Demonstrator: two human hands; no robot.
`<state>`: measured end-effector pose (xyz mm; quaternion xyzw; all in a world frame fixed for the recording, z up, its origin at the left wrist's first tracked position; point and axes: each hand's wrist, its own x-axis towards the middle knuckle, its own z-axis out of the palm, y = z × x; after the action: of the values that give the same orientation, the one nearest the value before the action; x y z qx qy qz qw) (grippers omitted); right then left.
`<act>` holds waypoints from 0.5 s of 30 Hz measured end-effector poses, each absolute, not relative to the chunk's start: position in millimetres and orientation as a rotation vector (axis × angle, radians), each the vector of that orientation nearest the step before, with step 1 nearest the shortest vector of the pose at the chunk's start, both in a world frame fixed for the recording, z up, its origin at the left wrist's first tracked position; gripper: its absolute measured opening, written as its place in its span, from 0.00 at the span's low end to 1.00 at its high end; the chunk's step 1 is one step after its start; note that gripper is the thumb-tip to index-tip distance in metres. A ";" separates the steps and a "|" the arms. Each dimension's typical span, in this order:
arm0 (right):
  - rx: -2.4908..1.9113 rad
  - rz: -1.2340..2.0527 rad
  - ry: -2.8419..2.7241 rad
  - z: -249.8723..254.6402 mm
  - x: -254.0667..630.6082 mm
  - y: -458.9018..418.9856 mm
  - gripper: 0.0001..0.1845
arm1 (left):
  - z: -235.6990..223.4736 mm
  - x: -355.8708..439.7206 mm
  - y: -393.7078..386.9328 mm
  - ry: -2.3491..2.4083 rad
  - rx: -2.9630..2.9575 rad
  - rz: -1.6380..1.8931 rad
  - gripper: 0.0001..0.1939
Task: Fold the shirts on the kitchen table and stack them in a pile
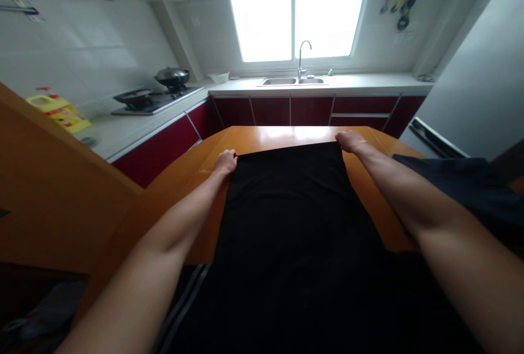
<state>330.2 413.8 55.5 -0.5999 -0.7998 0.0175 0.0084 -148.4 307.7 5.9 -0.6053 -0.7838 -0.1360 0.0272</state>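
Note:
A black shirt (290,223) lies spread over the orange-brown wooden table (176,173), its straight hem on the far side. Grey stripes run along its sleeve at the lower left. My left hand (226,161) is closed on the hem's left corner. At the right corner, slightly farther off, my right hand (349,141) grips the same edge. Between both hands the hem is stretched nearly straight. The near part of the shirt runs out of view at the bottom.
Dark blue cloth (450,179) lies at the table's right side, partly behind my right arm. Beyond stand a counter with a sink (280,81), a stove (159,101) with pans, and a yellow jug (61,111). A large pale appliance (470,70) stands right.

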 end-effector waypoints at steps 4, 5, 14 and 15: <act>-2.005 0.020 -2.347 25.5 316.5 413.7 0.20 | -11.1 -145.7 306.5 -2.442 -1.793 -0.521 0.14; -2.036 0.022 -2.307 20.8 313.3 414.3 0.20 | -11.6 -146.4 307.2 -2.448 -1.797 -0.529 0.13; -1.917 -0.141 -2.160 37.5 309.2 428.7 0.18 | 31.6 -145.0 338.0 -2.442 -1.619 -0.751 0.15; -1.948 -0.112 -2.113 39.4 308.7 429.8 0.19 | 35.2 -140.5 342.0 -2.492 -1.613 -0.782 0.15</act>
<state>308.7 429.8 39.4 -0.6713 -0.7283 -0.0386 0.1323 -140.5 342.0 35.2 -0.5251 -0.8113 -0.2546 0.0362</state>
